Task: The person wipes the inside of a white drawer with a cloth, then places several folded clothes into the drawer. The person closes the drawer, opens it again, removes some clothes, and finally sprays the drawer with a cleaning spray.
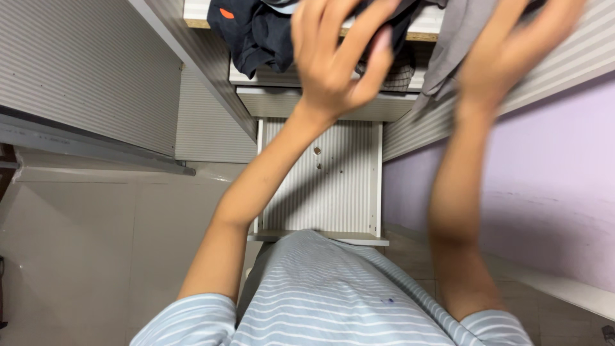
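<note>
Closest to us is our own striped light-blue shirt [333, 301], and from it both bare forearms rise toward the wardrobe shelf [423, 29] above. Our left hand [339, 54] is spread open, fingers splayed and slightly curled, holding nothing; its fingertips sit right in front of the dark navy garment [256, 32] heaped on the shelf edge, and we cannot tell through the blur whether they touch it. Our right hand [512, 45] is also open, its fingers fanned, just beside the grey cloth [455, 45] that hangs off the shelf to that hand's inner side; contact is again unclear.

We judge that we are at the reaching stage: both hands are up at the clothes with no grip closed yet. Taking hold would call for the left hand to close on the navy bundle just beyond its fingers, and for the right hand to gather the grey cloth where it droops.

Below the left hand, a white ribbed drawer [320, 186] stands pulled open, a few small dark bits lying on its floor. It juts toward our body, so we stand close against its front. Behind the left wrist a checked fabric [400, 74] shows under the shelf. Beyond the right forearm runs a lilac wall [551, 173]; out past the left arm, a ribbed wardrobe door [83, 70] and pale floor tiles [83, 256].
</note>
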